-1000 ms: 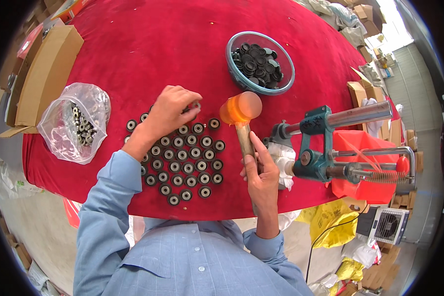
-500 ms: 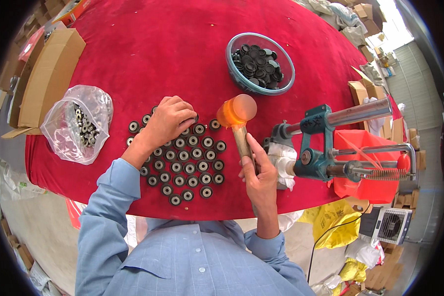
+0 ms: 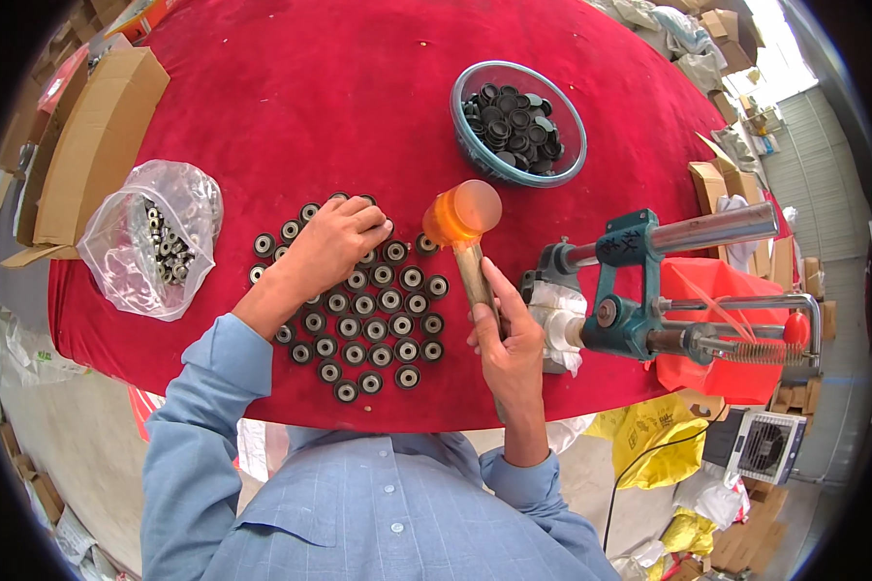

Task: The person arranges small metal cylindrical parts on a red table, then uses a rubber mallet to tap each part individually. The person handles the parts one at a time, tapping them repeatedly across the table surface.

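Note:
My right hand (image 3: pixel 510 344) is closed around the wooden handle of a mallet (image 3: pixel 463 215), its translucent orange head raised at the far end. My left hand (image 3: pixel 334 240) lies over the far side of a group of small metal rollers (image 3: pixel 374 329) with black rims. Its fingers are bent and close together, with the tips down among the rollers; what they grip, if anything, is hidden beneath them. Most rollers lie flat in loose rows between my two hands.
Red cloth (image 3: pixel 291 107) covers the table. A clear tub (image 3: pixel 577 160) holds black round caps at the back. A plastic bag (image 3: pixel 116 257) of small metal parts and a cardboard box (image 3: pixel 97 145) are at left. A green hand press (image 3: pixel 622 281) stands right, beside a red bag (image 3: pixel 717 373).
My left hand has drawn slightly left and nearer, uncovering rollers beyond its fingers. My right hand still holds the mallet in nearly the same place. The view has shifted slightly.

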A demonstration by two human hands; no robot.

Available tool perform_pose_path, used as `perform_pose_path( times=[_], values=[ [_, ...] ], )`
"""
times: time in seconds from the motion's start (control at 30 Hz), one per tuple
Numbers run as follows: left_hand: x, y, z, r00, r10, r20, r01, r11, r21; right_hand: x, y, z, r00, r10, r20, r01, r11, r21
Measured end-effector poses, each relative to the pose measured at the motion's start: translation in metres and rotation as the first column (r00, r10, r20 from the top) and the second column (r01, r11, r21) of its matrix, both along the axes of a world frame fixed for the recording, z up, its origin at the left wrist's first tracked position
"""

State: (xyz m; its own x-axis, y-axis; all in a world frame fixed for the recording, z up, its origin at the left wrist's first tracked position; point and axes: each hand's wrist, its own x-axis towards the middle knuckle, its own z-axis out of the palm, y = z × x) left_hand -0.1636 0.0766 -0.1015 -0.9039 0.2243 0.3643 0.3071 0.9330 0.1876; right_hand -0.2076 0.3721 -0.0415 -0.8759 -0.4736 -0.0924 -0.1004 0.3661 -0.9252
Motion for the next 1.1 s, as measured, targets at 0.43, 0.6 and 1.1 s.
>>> perform_pose_path(
  times=[0.43,0.6,1.1],
  values=[
    [0.053,0.001,0.042,0.911,0.398,-0.104,-0.314,0.837,0.449,0.002,-0.032,0.031,0.967,0.143,-0.210,-0.165,0.982,-0.088],
    [0.127,0.026,0.027,0.821,0.569,0.039,-0.487,0.665,0.566,-0.003,-0.046,-0.023,0.900,0.253,-0.353,-0.240,0.967,0.081],
    [0.193,0.077,0.002,0.809,0.567,0.157,-0.581,0.730,0.359,-0.016,-0.086,-0.017,0.930,0.260,-0.259,-0.235,0.964,0.122]
  ],
)
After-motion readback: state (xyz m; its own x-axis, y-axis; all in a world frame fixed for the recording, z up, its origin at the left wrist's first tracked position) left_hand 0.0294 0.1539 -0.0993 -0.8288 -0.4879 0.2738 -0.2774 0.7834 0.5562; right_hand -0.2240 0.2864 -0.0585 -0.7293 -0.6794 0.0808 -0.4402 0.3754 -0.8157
